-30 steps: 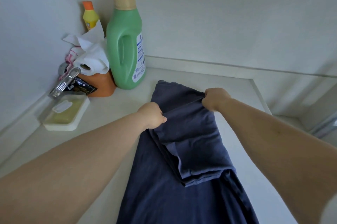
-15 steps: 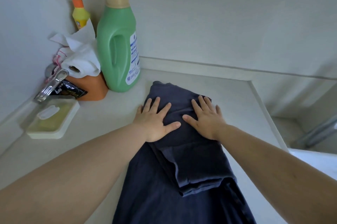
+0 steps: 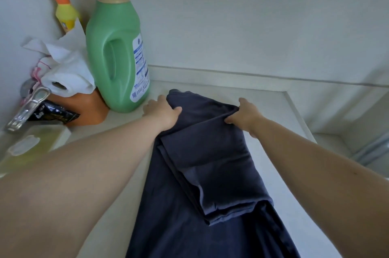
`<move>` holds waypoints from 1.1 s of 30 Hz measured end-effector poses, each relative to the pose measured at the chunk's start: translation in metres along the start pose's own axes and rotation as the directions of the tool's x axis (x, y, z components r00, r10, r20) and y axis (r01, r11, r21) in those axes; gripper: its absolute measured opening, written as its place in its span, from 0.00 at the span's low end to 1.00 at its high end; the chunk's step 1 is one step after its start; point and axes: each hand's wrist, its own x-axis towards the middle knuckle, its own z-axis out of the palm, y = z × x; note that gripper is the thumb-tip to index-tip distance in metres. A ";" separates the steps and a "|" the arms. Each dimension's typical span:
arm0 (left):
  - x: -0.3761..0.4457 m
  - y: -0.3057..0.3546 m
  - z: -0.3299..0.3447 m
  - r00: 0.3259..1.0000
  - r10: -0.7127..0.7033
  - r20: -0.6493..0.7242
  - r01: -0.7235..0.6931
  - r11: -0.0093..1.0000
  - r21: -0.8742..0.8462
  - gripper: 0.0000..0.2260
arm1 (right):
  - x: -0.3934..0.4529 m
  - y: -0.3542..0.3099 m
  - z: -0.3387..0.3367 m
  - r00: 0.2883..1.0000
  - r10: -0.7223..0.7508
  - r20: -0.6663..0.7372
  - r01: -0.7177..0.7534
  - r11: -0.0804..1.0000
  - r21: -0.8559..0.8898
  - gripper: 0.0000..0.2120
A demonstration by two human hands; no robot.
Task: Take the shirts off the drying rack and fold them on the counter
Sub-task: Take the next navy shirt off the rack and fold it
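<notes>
1. Navy shirt, partly folded, lying lengthwise on white counter.
2. Left hand gripping shirt's far left edge, thumb on top.
3. Right hand pinching far right fold.
4. Green detergent bottle standing just left.

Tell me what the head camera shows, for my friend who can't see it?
Two hands, left hand and right hand, grip the far end of a dark blue shirt lying on a pale counter. A green bottle stands at left.
</notes>
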 end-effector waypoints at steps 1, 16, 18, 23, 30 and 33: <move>0.007 0.001 -0.002 0.999 -0.041 0.036 0.042 0.998 -0.036 0.28 | 0.003 -0.004 -0.002 0.996 0.060 0.065 -0.062 0.998 0.025 0.31; 0.000 0.020 -0.096 0.999 -0.002 0.050 0.042 0.581 -0.813 0.09 | -0.021 -0.068 -0.057 0.991 -0.057 -0.121 0.093 0.945 0.313 0.12; -0.016 0.013 -0.097 0.997 0.079 0.014 -0.040 0.642 -0.766 0.10 | -0.034 -0.057 -0.058 0.996 -0.056 -0.064 0.077 0.917 0.392 0.13; -0.062 -0.025 -0.074 0.972 0.233 0.002 -0.185 0.777 -0.602 0.11 | -0.072 -0.012 -0.037 0.999 -0.047 0.004 0.044 0.972 0.230 0.13; -0.099 -0.076 -0.048 0.856 0.505 0.108 -0.458 0.839 -0.292 0.13 | -0.117 0.007 -0.013 0.997 -0.070 0.043 0.072 0.996 -0.051 0.15; -0.104 -0.080 -0.039 0.850 0.444 0.282 -0.464 0.886 0.004 0.18 | -0.123 0.009 -0.007 1.000 -0.013 0.017 0.015 0.992 -0.129 0.16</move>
